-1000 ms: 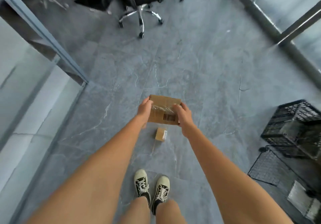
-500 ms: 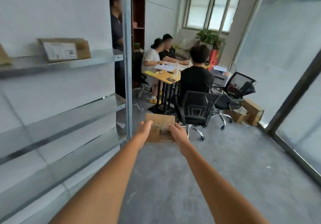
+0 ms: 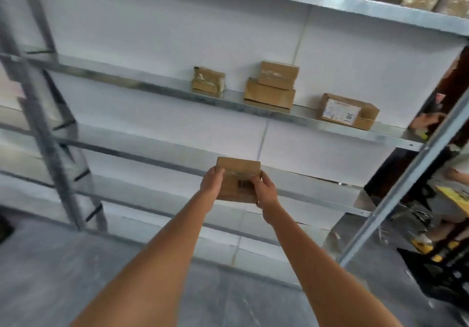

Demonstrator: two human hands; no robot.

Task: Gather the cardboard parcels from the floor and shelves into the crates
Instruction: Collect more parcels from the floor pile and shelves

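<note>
Head view. Item held: one flat rectangular cardboard parcel [image 3: 238, 174], brown matte board, clear glossy tape across its upper face and a black barcode printed near the right side; carried in mid-air in front of the metal shelving, at about the level of the lower shelf edge. Left hand [image 3: 212, 183]: fingers curled round the parcel's left edge, gripping it. Right hand [image 3: 264, 191]: fingers curled round the right edge, thumb over the barcode area, gripping it; both bare forearms extend straight out from the bottom of the frame. Fixture: shelf unit of thin galvanised sheet, dull silver with a mottled finish, backed by smooth white panels; a perforated upright post [image 3: 45, 123] stands at the left. Middle shelf [image 3: 152, 89] bears four more cardboard boxes: a small taped box [image 3: 208, 81]; a two-high stack, the smaller upper box [image 3: 278, 74] resting on the wider lower box [image 3: 269, 95]; and, apart to the right, a long box with a white label [image 3: 349, 111]. Floor [image 3: 76, 276]: grey, smooth, faintly veined. Right margin: blurred dark objects, not identifiable.
</note>
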